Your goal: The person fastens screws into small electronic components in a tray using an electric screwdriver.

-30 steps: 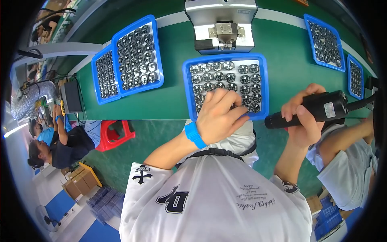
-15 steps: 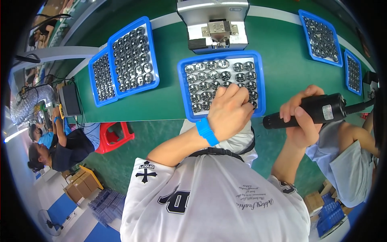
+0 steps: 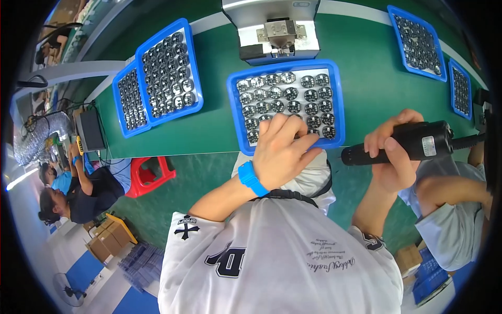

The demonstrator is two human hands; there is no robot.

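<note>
In front of me lies a blue tray [image 3: 341,99] lined with white and holding rows of small round black-and-silver circuit parts [image 3: 290,93]. My left hand [image 3: 282,149], with a blue wristband [image 3: 252,179], reaches over the tray's near edge. Its fingers are bent down among the nearest parts, thumb close to the index finger; what lies between them is hidden. Off the tray's right side, my right hand [image 3: 392,152] is wrapped round a black corded electric screwdriver [image 3: 423,141], held level with its narrow nose to the left.
Behind the tray stands a grey machine with a metal fixture [image 3: 281,34]. More filled blue trays sit on the green table, two overlapping at left [image 3: 197,78] and two at right [image 3: 443,57]. A red stool [image 3: 146,178] and co-workers flank me.
My left hand has shifted a little left, and its fingers have loosened from a tighter curl, uncovering parts at the tray's right. My right hand still holds the screwdriver in about the same place.
</note>
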